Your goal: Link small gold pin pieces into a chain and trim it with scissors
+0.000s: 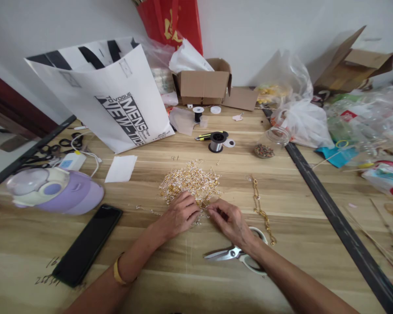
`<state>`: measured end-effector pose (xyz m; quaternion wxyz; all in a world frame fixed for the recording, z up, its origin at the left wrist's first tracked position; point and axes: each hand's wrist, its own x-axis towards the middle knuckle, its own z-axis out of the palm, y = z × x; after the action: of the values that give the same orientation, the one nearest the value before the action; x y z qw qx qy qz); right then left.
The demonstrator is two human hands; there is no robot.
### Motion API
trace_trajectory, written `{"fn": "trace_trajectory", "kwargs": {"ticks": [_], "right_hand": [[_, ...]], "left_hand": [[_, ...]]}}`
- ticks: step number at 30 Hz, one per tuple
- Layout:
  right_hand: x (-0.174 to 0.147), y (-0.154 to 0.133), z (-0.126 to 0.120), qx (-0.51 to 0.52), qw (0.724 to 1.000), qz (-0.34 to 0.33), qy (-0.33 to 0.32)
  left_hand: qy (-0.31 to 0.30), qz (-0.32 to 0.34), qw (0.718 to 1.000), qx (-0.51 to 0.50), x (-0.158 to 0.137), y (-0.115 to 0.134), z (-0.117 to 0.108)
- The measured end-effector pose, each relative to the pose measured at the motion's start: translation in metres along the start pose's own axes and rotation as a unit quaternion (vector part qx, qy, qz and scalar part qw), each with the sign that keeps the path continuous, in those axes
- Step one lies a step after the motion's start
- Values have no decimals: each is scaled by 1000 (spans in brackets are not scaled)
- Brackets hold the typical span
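A heap of small gold and silvery beads or links (193, 179) lies mid-table. My left hand (180, 213) rests at its near edge, fingers bent together; whatever they hold is too small to name. Just to the right, my right hand (228, 218) pinches thumb and forefinger toward the left fingertips, on something I cannot make out. Below the fingers are a few silvery bits (197, 220), and a thin fine chain (149, 210) trails off left of the left hand. Scissors with white handles (227, 254) lie partly under my right forearm. A gold chain (257, 196) lies to the right.
A black phone (88, 244) and purple bottle (75, 192) lie at left, near a large white bag (118, 100). Behind the heap stand a wire spool (217, 143) and box cutter (205, 137). A jar (271, 141) lies tilted at right, before plastic bags (308, 122).
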<state>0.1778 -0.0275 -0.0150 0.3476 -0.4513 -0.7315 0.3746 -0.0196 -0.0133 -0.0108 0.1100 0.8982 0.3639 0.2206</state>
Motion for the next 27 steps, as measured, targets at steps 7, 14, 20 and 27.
{"fn": "trace_trajectory", "kwargs": {"ticks": [7,14,20,27], "right_hand": [[1,-1,0,-8,1000,2,-2],[1,-3,-1,-11,1000,-3,-5],[0,1,1,-14,999,-27,-18],[0,1,1,-15,997,-61,-39]], "left_hand": [[2,-3,1000,7,1,1,-2],[52,-28,997,-44,2,2,-1],[76,-35,992,-94,2,5,2],[73,-38,988,-128,4,8,4]]}}
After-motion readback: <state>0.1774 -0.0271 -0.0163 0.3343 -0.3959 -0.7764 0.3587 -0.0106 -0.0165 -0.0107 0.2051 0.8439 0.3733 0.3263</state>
